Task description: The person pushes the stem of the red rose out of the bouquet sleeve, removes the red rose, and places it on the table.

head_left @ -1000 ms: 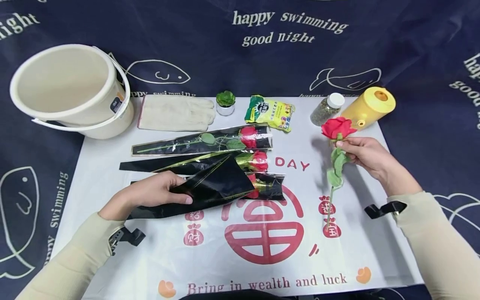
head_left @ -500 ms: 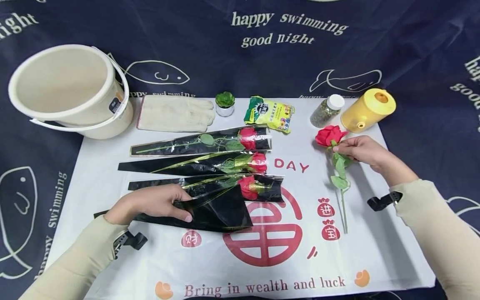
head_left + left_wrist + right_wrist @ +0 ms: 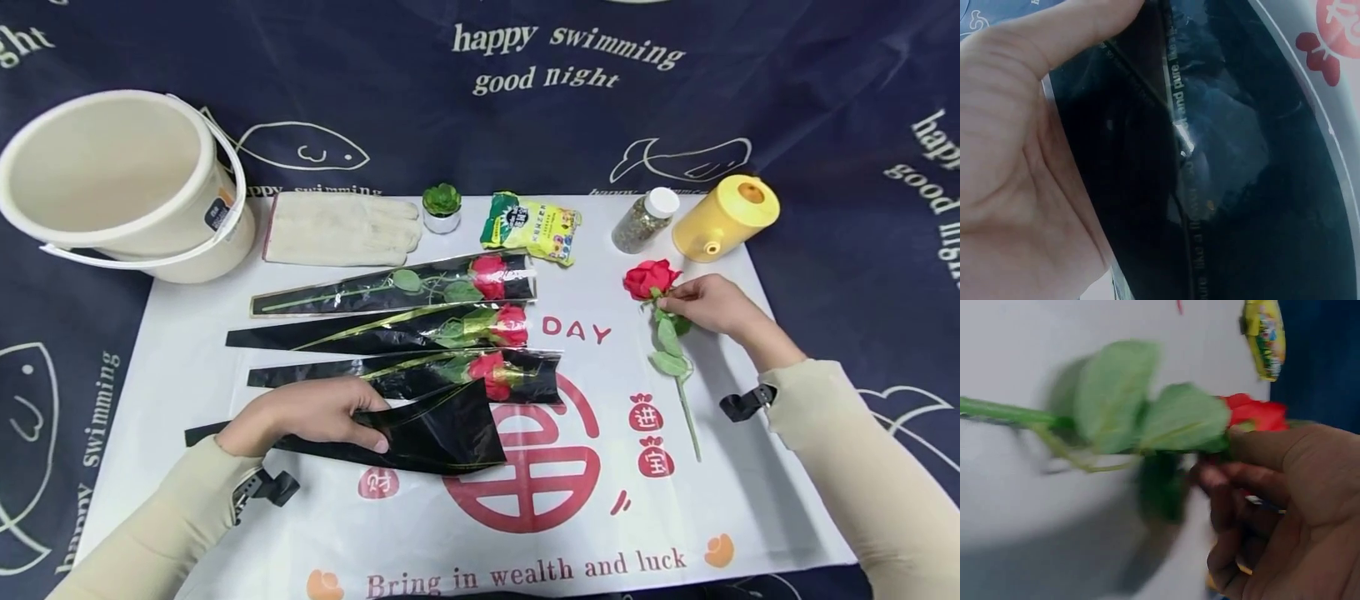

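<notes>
My left hand point(image 3: 322, 412) grips an empty-looking black flower sleeve point(image 3: 442, 433) near the front of the table, its wide mouth toward the right. In the left wrist view, gold print runs down the sleeve's folded film, and the thumb lies along its edge. On the right, my right hand point(image 3: 708, 302) pinches a red artificial rose point(image 3: 651, 279) just below the bloom. The rose's leafy green stem point(image 3: 1010, 412) slants down toward the front. Beyond the left hand lie three wrapped roses: a near one point(image 3: 491, 375), a middle one point(image 3: 510, 325) and a far one point(image 3: 487, 277).
A white bucket point(image 3: 225, 233) stands at the back left. Along the back are white gloves point(image 3: 341, 229), a small potted plant point(image 3: 441, 208), a yellow-green packet point(image 3: 532, 227), a jar with a white lid point(image 3: 645, 221) and a yellow watering can point(image 3: 723, 218).
My left hand has brought the black sleeve nearer the front, off the nearest wrapped rose. The rose in my right hand has shifted slightly down and left, its stem swinging to the right.
</notes>
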Action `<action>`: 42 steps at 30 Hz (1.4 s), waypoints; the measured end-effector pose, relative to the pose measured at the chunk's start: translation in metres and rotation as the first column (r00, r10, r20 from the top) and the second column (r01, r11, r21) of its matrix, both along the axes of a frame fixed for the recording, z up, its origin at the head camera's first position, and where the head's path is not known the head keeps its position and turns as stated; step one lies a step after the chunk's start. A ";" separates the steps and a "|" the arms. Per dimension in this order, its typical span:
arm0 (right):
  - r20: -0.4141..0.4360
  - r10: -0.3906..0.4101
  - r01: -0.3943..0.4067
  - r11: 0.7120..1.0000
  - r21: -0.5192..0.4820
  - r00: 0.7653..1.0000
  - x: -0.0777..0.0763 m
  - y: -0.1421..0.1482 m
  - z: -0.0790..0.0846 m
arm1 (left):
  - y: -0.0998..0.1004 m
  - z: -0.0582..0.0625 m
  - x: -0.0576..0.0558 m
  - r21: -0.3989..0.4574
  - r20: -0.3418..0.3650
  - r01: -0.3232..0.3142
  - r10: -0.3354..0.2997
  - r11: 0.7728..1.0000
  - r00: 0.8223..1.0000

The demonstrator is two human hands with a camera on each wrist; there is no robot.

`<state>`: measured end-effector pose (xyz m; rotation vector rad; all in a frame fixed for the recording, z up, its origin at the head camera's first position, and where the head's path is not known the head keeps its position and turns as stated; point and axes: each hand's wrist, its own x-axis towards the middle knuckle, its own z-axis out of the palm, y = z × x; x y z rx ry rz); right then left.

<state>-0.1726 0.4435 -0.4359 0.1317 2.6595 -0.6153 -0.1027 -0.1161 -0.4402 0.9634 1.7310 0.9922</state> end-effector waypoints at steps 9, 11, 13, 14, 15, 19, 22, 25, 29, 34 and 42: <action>-0.558 0.162 -0.236 0.970 -0.062 0.814 0.027 -0.079 0.039 | 0.015 0.005 0.003 -0.004 -0.029 0.039 -0.039 0.999 0.999; -0.576 0.278 -0.453 0.873 -0.183 0.769 0.038 -0.112 0.043 | 0.021 0.008 0.004 0.012 -0.037 0.059 -0.059 0.998 0.998; -0.528 0.420 -0.622 0.727 -0.290 0.738 0.050 -0.143 0.047 | 0.026 0.011 0.005 0.034 -0.064 0.078 -0.076 0.996 0.995; -0.501 0.490 -0.681 0.653 -0.331 0.713 0.057 -0.158 0.047 | 0.029 0.013 0.005 0.041 -0.076 0.084 -0.080 0.996 0.994; -0.477 0.551 -0.724 0.587 -0.362 0.685 0.063 -0.172 0.047 | 0.031 0.015 0.006 0.043 -0.093 0.085 -0.081 0.995 0.992; -0.396 0.699 -0.797 0.451 -0.402 0.595 0.084 -0.214 0.035 | 0.035 0.017 0.011 0.028 -0.136 0.072 -0.068 0.997 0.988; -0.377 0.705 -0.791 0.455 -0.408 0.600 0.094 -0.228 0.021 | 0.032 0.016 0.016 -0.001 -0.150 0.043 -0.043 0.999 0.988; -0.372 0.706 -0.790 0.466 -0.398 0.603 0.102 -0.233 0.010 | 0.025 0.013 0.021 -0.019 -0.142 0.020 -0.022 1.000 0.990; -0.317 0.715 -0.757 0.449 -0.475 0.623 0.107 -0.235 0.003 | 0.017 0.010 0.026 -0.021 -0.137 -0.011 0.008 1.000 0.991; -0.199 0.685 -0.643 0.485 -0.593 0.701 0.106 -0.225 0.001 | 0.008 0.005 0.029 -0.039 -0.126 -0.074 0.068 0.996 0.990; -0.175 0.544 -0.547 0.658 -0.518 0.821 0.110 -0.210 -0.007 | -0.028 -0.017 0.033 -0.082 -0.105 -0.273 0.264 0.959 0.959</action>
